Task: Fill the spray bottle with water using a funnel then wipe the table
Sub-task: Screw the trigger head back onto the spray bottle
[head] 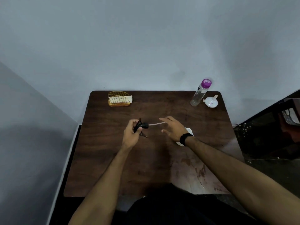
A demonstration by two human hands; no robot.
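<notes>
Both forearms are reaching out from the bottom of the view over a dark wooden table point(100, 159), whose near right part is looking patchy and possibly damp. The left hand point(132, 134) is closing around a black spray head point(142, 125), with its thin dip tube point(156, 123) sticking out sideways toward the right hand point(172, 128), which is hovering with fingers spread and gripping nothing, a black band sitting on its wrist. Something white point(189, 131) is lying on the table mostly hidden under that wrist; it may be the spray bottle itself, but I cannot tell. Well apart, at the far right corner, a clear bottle with a purple cap point(200, 93) is standing upright, and a white funnel point(210, 102) is lying just beside it. A gold wire holder of napkins point(119, 99) is sitting at the far left edge. Judging from this, the head is already off and filling is not yet begun. The risks I am seeing: the tube could drip or flick onto the wood as it swings, the sweeping right arm could knock the hidden white thing over, and a light funnel could tip during pouring and spill water.
</notes>
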